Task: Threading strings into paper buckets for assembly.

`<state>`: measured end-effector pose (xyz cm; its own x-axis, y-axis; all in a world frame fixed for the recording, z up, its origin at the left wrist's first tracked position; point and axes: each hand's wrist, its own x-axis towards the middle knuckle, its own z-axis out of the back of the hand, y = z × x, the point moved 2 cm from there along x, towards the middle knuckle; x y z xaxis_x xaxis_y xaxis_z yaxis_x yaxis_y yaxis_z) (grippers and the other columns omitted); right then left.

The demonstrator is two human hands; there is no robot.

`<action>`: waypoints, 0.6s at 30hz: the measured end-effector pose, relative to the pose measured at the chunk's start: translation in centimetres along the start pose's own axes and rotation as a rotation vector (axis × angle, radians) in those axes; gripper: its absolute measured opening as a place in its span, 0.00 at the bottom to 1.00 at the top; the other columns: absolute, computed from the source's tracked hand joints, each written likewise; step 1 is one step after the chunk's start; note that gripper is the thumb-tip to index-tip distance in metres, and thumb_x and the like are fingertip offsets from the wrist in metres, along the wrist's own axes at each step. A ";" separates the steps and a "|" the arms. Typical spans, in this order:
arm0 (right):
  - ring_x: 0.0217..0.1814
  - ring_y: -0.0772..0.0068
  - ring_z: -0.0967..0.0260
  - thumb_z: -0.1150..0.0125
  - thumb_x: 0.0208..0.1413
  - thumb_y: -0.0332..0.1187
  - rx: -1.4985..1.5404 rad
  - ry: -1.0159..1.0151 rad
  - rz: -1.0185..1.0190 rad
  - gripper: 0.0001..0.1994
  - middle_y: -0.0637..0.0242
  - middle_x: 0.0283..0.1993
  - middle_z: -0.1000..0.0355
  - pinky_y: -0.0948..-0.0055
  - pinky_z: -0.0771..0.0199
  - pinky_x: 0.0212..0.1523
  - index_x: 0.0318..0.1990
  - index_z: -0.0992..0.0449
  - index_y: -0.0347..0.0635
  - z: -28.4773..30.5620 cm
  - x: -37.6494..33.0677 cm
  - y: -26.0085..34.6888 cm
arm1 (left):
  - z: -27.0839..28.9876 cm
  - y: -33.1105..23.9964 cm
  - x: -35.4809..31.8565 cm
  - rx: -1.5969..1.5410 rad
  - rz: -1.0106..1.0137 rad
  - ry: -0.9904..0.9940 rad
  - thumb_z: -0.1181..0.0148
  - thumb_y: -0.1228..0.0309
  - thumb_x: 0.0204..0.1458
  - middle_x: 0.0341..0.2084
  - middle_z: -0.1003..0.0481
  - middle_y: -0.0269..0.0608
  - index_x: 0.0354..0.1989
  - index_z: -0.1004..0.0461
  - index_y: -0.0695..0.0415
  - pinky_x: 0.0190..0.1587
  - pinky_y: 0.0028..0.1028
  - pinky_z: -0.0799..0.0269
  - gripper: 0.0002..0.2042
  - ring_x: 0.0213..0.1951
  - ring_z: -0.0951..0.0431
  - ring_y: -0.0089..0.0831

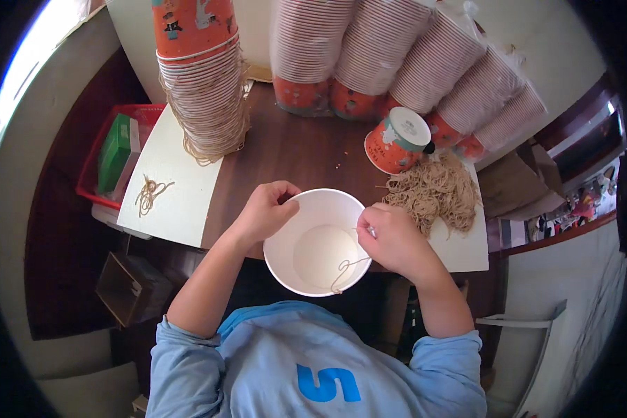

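Note:
In front of my body, tilted toward me, is a white-lined paper bucket (313, 209), its open mouth facing up. My left hand (268, 211) is closed at the bucket's far left rim, thumb by the edge and fingers curled, partly hidden. At the right rim my right hand (393, 238) is closed in a pinch. A thin beige cord (343, 266) trails from its fingers and hangs in a loop over the bucket's near right inside. A small shiny bit shows at these fingertips, too small to name.
A tall stack of corded buckets (205, 97) stands at the left, near a few loose cords (148, 194). Wrapped bucket stacks (380, 49) line the back. At the right, an upside-down orange bucket (390, 150) stands by a heap of cords (439, 191). A red basket (94, 164) sits left.

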<state>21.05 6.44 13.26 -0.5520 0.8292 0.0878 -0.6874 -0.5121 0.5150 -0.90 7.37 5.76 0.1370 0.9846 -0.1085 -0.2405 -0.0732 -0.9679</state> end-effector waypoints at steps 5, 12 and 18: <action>0.28 0.50 0.31 0.45 0.46 0.25 0.013 -0.036 -0.007 0.03 0.53 0.25 0.33 0.58 0.31 0.30 0.25 0.30 0.34 -0.4 -0.2 0.1 | 0.2 -0.5 -0.1 -0.011 0.031 0.006 0.46 0.73 0.50 0.23 0.26 0.33 0.34 0.26 0.66 0.30 0.20 0.32 0.08 0.26 0.29 0.17; 0.28 0.50 0.31 0.45 0.46 0.25 0.041 -0.044 -0.004 0.03 0.54 0.26 0.32 0.58 0.31 0.31 0.25 0.30 0.34 -1.1 -0.2 -0.1 | 0.3 -0.9 -0.3 0.113 0.065 -0.012 0.43 0.69 0.50 0.22 0.26 0.39 0.32 0.25 0.66 0.29 0.24 0.31 0.10 0.26 0.27 0.22; 0.29 0.55 0.30 0.43 0.44 0.27 0.016 -0.050 0.001 0.04 0.56 0.26 0.31 0.64 0.29 0.32 0.27 0.27 0.36 -2.1 0.4 -1.7 | -0.1 -0.1 -0.4 0.279 0.027 -0.093 0.43 0.72 0.45 0.25 0.25 0.46 0.33 0.26 0.66 0.33 0.29 0.29 0.10 0.28 0.24 0.32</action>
<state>20.98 7.14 10.65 -0.5282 0.8390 0.1309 -0.6788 -0.5098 0.5285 -0.82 6.95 5.91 0.0413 0.9942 -0.0991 -0.4997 -0.0653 -0.8637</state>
